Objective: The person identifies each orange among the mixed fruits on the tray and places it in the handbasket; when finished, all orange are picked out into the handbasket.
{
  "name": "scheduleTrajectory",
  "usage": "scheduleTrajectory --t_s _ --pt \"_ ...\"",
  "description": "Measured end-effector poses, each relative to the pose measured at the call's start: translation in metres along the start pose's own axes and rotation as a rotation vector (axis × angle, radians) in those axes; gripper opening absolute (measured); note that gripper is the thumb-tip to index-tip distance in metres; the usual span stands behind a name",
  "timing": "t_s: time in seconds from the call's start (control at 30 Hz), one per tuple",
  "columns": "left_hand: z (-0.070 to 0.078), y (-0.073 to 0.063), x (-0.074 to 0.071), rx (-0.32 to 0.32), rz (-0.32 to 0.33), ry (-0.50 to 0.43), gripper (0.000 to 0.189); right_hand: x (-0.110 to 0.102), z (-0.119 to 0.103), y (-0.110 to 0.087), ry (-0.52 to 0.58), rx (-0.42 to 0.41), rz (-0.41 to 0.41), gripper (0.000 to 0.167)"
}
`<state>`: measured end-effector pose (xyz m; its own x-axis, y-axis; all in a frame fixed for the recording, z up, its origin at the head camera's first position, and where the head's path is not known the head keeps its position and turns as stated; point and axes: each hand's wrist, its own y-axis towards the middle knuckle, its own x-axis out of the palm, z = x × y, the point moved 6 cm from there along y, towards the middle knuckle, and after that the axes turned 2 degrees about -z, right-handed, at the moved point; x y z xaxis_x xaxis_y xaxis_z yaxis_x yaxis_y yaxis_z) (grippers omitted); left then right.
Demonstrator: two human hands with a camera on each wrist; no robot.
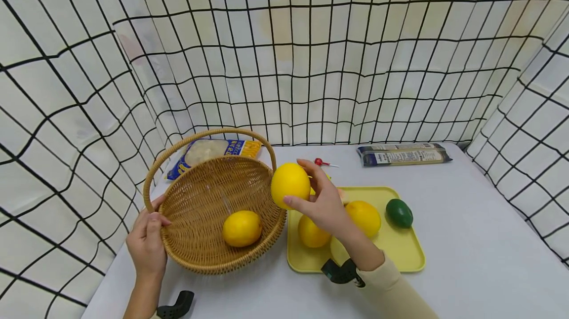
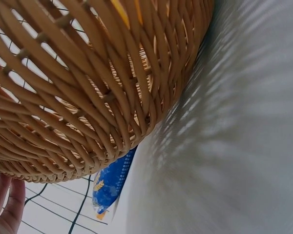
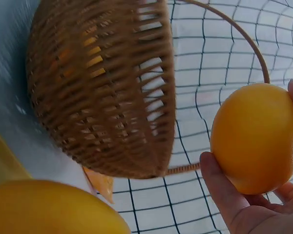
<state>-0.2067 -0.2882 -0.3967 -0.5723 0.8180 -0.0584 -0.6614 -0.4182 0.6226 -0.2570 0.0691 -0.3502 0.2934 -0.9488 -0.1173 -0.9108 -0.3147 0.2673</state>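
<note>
A brown wicker basket (image 1: 200, 195) with an arched handle tilts towards me, one yellow lemon (image 1: 242, 228) lying inside. My left hand (image 1: 148, 242) grips its left rim at the foot of the handle, thumb on the inner side. In the left wrist view, fingers (image 2: 12, 202) show at the rim under the woven wall. My right hand (image 1: 322, 200) holds another yellow lemon (image 1: 290, 184) between thumb and fingers, raised beside the basket's right rim. The right wrist view shows this lemon (image 3: 256, 139) close up, apart from the weave.
Right of the basket, a yellow tray (image 1: 409, 255) bears several yellow fruits (image 1: 363, 218) and a dark green fruit (image 1: 399, 213). A blue pasta bag (image 1: 213, 151) lies behind the basket, a red lollipop (image 1: 319, 161) and a long packet (image 1: 404, 154) farther right. Black-wired netting (image 1: 311, 62) encloses the table.
</note>
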Motion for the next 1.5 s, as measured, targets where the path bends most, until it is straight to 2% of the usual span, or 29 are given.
scheduleTrajectory --t_s 0.23,0.47,0.73,1.0,1.2,1.5 --pt "0.000 0.001 0.003 0.001 -0.006 0.011 0.035 0.024 0.002 -0.007 -0.041 -0.048 -0.043 0.076" --pt "0.000 0.000 0.002 0.013 -0.009 0.028 0.036 0.044 0.003 -0.014 -0.126 -0.078 -0.087 0.078" --pt "0.000 -0.001 -0.001 0.016 0.003 0.040 0.035 0.063 -0.002 -0.016 -0.119 -0.135 -0.129 0.079" --pt "0.000 -0.002 -0.003 0.030 0.001 0.005 0.036 0.081 -0.001 -0.018 -0.175 -0.119 -0.201 0.079" --pt "0.000 -0.002 -0.002 0.027 -0.018 0.029 0.037 0.090 -0.002 -0.019 -0.259 -0.116 -0.274 0.080" --pt "-0.001 -0.002 -0.002 0.028 -0.013 0.050 0.036 0.102 -0.003 -0.015 -0.363 -0.097 -0.343 0.079"
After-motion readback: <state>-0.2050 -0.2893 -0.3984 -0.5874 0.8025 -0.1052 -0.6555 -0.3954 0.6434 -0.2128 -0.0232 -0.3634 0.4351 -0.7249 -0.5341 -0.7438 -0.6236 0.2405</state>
